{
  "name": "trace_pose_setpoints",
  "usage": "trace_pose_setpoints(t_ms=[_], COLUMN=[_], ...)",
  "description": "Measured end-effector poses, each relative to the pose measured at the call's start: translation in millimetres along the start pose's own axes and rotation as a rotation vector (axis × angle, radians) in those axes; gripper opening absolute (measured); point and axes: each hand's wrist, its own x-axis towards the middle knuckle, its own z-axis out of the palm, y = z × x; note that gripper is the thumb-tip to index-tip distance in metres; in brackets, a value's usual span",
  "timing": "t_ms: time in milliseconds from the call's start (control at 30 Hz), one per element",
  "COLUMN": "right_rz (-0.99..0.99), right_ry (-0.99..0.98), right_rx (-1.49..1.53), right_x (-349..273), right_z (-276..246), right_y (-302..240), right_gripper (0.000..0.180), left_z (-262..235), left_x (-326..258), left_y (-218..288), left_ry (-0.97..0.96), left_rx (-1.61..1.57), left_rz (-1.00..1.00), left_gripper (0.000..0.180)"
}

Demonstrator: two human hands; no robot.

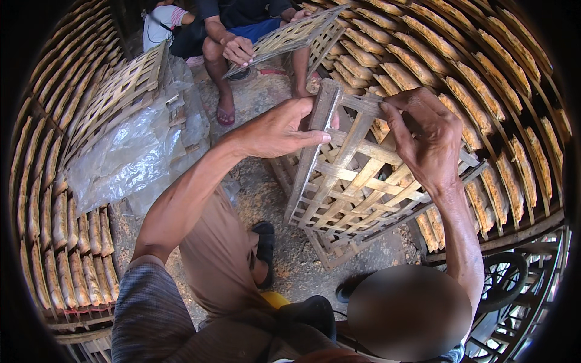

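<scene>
2 hands grip a woven bamboo drying rack [351, 181] tilted upright at centre: the left hand [284, 130] clasps its left frame edge, the right hand [426, 136] pinches the top slats, steadying it. Racks of flat golden crackers [423, 60] surround it; another person's hand [239, 51] holds a similar rack far off.

- A crumpled clear plastic sheet [130, 158] is spread at the left, over the ground and a woven rack [118, 91].
- Racks loaded with rows of flat brownish pieces [417, 66] are seen on the right, and more [78, 266] at lower left.
- Another seated person [236, 30] is seen at the top, with a second woven bamboo tray [284, 37] held.
- A wheel [502, 278] is seen at lower right.
</scene>
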Motion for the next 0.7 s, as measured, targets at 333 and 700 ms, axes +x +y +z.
trace_pose_setpoints(t_ms=[333, 700], right_rz=[-0.323, -0.390], right_ry=[-0.109, -0.353], right_rx=[-0.325, -0.059], right_x=[24.4, 99.8], right_z=[-14.0, -31.6], right_y=[-0.1, 0.8], right_gripper=[0.012, 0.009], left_z=[1.7, 13.8], left_x=[4.8, 6.1], left_y=[-1.3, 4.5], left_ry=[0.007, -0.053], left_rx=[0.100, 0.041], left_rz=[-0.022, -0.003], left_gripper=[0.029, 0.032])
